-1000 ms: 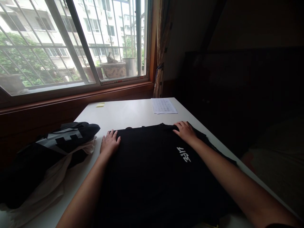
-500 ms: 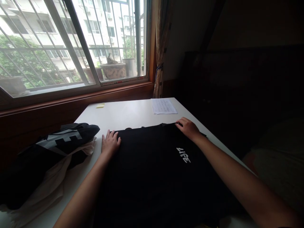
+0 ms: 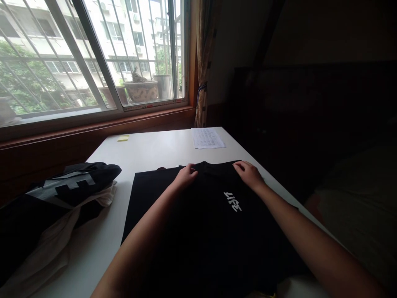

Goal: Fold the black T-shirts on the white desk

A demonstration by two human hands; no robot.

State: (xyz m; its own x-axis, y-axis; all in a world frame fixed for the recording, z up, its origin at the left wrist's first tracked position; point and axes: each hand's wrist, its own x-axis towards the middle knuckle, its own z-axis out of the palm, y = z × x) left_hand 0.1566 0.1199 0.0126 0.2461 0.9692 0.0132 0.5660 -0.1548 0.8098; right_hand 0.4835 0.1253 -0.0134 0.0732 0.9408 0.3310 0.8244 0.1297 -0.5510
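A black T-shirt (image 3: 192, 231) with a white "LIFE" print lies spread over the white table (image 3: 149, 147). My left hand (image 3: 186, 176) hovers over or rests on its far edge, left of the middle, with thumb and forefinger apart; I cannot tell if it touches the cloth. Near the far right corner of the shirt, my right hand (image 3: 249, 174) has its fingertips pinched together at the fabric. Both forearms reach across the shirt and cover parts of it. Small dark and white items peek out just beyond the shirt's far edge.
A heap of black and beige clothes (image 3: 74, 186) sits at the table's left side. Toward the back are a printed sheet of paper (image 3: 208, 138) and yellow sticky notes (image 3: 123, 138). A barred window (image 3: 118, 62) and a tied curtain (image 3: 203, 82) stand behind.
My left hand has left the shirt's far left corner and moved right along the far edge. My right hand has shifted slightly at the far right corner. The view has turned a little right.
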